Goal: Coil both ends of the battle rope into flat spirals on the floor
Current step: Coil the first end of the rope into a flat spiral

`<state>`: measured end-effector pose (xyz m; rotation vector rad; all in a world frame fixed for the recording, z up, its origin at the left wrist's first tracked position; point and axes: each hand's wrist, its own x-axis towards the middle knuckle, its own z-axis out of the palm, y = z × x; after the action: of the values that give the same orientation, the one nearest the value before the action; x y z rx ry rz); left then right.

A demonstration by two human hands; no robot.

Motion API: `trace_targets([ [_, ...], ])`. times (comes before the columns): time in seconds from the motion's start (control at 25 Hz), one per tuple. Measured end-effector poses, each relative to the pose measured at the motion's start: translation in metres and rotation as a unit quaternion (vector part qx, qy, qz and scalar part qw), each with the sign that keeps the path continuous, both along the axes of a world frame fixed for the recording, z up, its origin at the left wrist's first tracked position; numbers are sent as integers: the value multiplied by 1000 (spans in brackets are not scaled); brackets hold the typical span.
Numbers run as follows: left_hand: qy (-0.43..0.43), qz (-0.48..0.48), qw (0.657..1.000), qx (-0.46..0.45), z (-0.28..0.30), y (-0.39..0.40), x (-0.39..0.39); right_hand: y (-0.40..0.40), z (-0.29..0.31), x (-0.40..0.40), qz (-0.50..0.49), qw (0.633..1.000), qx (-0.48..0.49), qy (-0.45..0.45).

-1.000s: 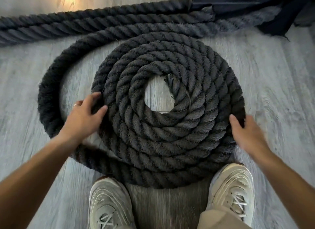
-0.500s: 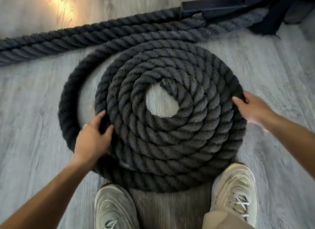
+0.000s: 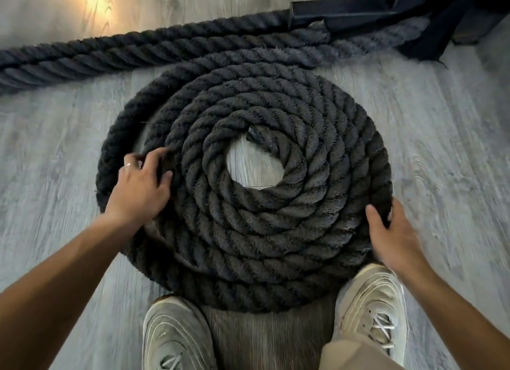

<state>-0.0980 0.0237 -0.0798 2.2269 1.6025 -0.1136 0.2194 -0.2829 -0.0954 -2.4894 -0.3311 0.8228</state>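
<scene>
Since 0.5 s ago the loose outer loop has closed against the coil point(image 3: 248, 193) mid-floor point(image 3: 49, 149); your left hand point(image 3: 140, 185) grips a left-side turn, right hand point(image 3: 392, 231) lies flat on its edge—this spiral nearly finished.

- Left hand point(image 3: 138, 185) reaches forward from a bare forearm, fingers curled, a ring on one finger.
- Right hand point(image 3: 392, 231) reaches forward too, thumb and fingers spread in a cupped shape.
</scene>
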Motion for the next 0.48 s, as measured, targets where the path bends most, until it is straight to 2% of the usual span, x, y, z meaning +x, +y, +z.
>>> trace_targets([
  [0.12, -8, 10, 998, -60, -2, 21, 7, 0, 1, -8, 10, 1000, -28, 7],
  [0.24, -14, 33, 998, -42, 2, 7, 3, 14, 4, 9, 10, 1000, -24, 12],
  [0.4, 59, 33, 998, -8, 7, -36, 5, 42, 9, 60, 41, 998, -35, 26],
  [0.48, 70, 30, 997, -2, 8, -47, 10, 54, 14, 83, 21, 997, -6, 73],
])
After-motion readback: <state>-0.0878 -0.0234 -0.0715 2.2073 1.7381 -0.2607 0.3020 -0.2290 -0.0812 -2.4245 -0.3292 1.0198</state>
